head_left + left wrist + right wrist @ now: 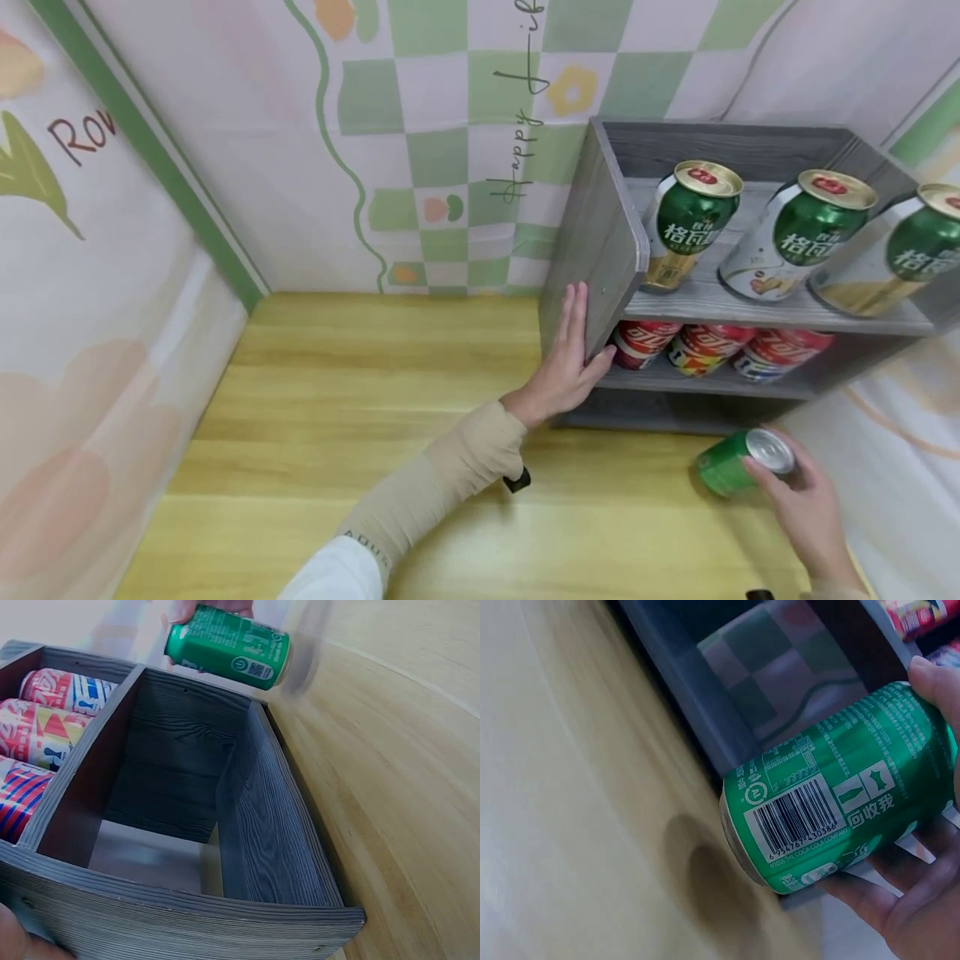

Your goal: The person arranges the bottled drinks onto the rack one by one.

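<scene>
My right hand (pixel 806 500) grips a green soda can (pixel 727 462) near its silver top, the can tilted just above the table in front of the shelf's lowest level. In the right wrist view the can's barcode side (pixel 795 817) faces the camera, thumb on one side and fingers on the other. My left hand (pixel 566 367) rests with straight fingers against the left side panel of the grey wooden shelf (pixel 592 250). Inside the bottom compartment (pixel 172 765) no can shows in the left wrist view.
Three red cans (pixel 708 346) lie within the middle level. On the top level stand three green-and-white cans (pixel 693 225) with gold lids. A printed cloth (pixel 442 150) hangs behind the yellow wooden table (pixel 337 375), and more cloth flanks both sides.
</scene>
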`<act>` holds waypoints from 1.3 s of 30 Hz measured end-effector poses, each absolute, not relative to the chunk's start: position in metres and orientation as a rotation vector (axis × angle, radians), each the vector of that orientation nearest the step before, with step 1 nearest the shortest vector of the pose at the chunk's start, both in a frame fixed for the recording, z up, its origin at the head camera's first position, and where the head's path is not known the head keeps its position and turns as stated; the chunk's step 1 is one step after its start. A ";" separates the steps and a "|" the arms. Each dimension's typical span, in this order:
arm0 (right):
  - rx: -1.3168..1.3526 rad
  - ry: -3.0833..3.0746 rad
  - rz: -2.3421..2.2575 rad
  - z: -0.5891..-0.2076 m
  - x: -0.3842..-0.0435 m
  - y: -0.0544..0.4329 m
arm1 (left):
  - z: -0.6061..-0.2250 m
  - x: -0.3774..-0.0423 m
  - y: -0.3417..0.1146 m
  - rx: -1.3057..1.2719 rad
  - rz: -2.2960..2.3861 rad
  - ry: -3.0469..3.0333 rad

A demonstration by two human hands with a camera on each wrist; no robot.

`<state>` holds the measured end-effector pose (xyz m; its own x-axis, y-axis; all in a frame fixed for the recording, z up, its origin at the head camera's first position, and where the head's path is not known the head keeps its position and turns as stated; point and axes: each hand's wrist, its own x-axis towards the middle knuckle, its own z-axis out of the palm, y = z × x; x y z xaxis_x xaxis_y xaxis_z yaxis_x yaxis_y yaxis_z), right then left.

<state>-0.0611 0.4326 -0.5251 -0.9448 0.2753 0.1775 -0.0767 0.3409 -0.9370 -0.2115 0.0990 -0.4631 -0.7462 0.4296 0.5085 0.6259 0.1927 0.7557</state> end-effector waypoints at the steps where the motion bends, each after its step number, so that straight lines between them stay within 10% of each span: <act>1: -0.168 -2.300 1.649 -0.522 -0.065 0.430 | -0.463 -0.212 0.099 -1.019 -1.585 -2.272; 39: -0.486 -2.348 1.279 -0.514 -0.126 0.334 | -0.463 -0.213 0.101 -0.978 -1.591 -2.281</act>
<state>-0.1264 0.3344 -0.5140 -0.8505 0.4888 0.1943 0.1019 0.5155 -0.8508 -0.2133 0.1007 -0.4632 -0.7634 0.4050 0.5033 0.6122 0.2048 0.7637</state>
